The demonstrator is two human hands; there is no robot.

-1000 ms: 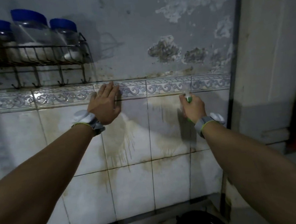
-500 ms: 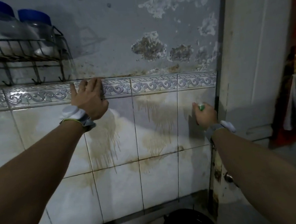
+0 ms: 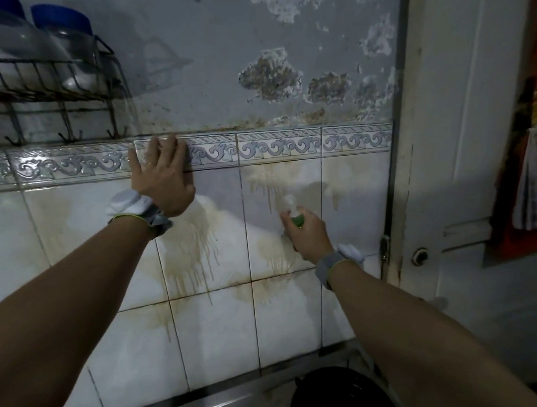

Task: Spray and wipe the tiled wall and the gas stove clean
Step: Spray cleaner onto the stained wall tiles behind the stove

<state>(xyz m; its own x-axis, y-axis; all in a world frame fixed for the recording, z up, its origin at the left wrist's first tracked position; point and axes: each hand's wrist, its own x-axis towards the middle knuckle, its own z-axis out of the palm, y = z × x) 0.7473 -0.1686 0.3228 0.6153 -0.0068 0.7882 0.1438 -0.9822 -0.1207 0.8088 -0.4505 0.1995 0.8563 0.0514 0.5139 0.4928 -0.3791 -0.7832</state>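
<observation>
Where stains streak the tiled wall [image 3: 205, 326]: left hand [image 3: 162, 181] flat, right hand [image 3: 306, 232] seemingly gripping a spray bottle [image 3: 294, 211].

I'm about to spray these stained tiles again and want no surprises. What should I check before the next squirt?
1. Spray bottle gripped in right hand: ok.
2. Nozzle facing the tiled wall: cannot tell, blurred.
3. Brown drip stains ahead of the bottle: ok.
4. Left hand out of the spray path: ok, flat on the border tiles, to the side.
5. Wiping cloth at hand: not ok, none in view.
6. Liquid left in the bottle: cannot tell.
</observation>
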